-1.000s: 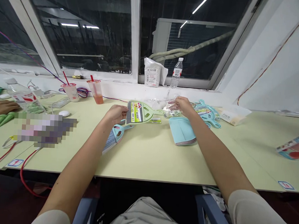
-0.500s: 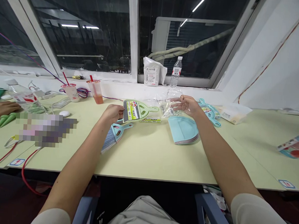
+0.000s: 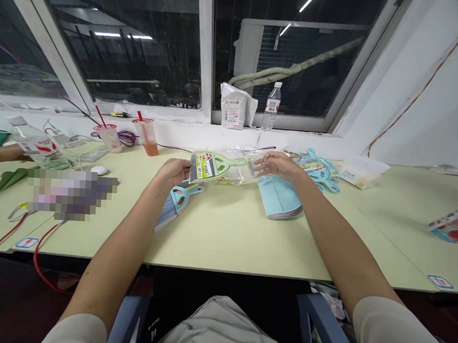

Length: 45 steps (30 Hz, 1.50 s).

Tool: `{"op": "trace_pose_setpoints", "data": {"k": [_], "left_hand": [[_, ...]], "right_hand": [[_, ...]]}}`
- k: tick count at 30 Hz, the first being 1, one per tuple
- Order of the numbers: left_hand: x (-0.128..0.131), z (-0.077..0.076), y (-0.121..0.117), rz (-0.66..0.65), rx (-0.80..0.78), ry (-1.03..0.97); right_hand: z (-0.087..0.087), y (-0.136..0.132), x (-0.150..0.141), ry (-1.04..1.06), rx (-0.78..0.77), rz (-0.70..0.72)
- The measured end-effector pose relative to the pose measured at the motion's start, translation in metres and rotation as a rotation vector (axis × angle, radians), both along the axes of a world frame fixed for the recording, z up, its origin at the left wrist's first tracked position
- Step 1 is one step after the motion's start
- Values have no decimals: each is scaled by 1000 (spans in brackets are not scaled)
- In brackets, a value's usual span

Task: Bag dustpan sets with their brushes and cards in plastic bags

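Note:
My left hand (image 3: 176,172) is closed on the bristle end of a pale green hand broom and dustpan set (image 3: 218,165) with a printed label, held above the table, its handle pointing right. My right hand (image 3: 276,165) is open, fingers spread, just beyond the handle's tip, with nothing visible in it. Behind the set lies crumpled clear plastic wrapping (image 3: 234,176). Below my left hand rests a blue hand broom (image 3: 180,197). Stacked light blue dustpans (image 3: 279,198) lie under my right hand, and wrapped blue broom sets (image 3: 321,171) lie to its right.
At the left are a large water bottle (image 3: 38,143), two drink cups with straws (image 3: 148,137), and another person's arm (image 3: 3,153). A tissue pack (image 3: 363,172) lies at the back right. On the sill stand a small bottle (image 3: 271,107) and a white package (image 3: 234,108).
My right hand has let go of the clear plastic wrapping, moved slightly down, and spread its fingers. The wrapping now lies on the table. My left hand still holds the green set.

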<state>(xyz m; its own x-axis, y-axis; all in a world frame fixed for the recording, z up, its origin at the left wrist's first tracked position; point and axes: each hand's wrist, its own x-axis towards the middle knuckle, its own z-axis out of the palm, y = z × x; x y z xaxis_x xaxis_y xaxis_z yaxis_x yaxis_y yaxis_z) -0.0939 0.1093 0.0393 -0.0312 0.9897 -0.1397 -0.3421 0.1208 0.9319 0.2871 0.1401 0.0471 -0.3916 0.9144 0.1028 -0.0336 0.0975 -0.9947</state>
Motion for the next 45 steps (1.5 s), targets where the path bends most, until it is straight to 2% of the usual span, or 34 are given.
{"op": "trace_pose_setpoints", "data": {"k": [8, 14, 20, 31, 38, 45], "left_hand": [[6, 2, -3, 34, -25, -46], [11, -5, -1, 50, 35, -49], [23, -8, -7, -7, 50, -73], [30, -5, -13, -31, 39, -35], [38, -3, -22, -37, 56, -30], [39, -3, -22, -41, 55, -36]], "right_hand": [[-7, 11, -5, 60, 108, -83], [-6, 5, -10, 19, 75, -10], [-4, 0, -13, -12, -12, 33], [-4, 4, -20, 29, -107, -239], [-3, -2, -33, 129, -253, -138], [0, -5, -35, 185, -321, -62]]}}
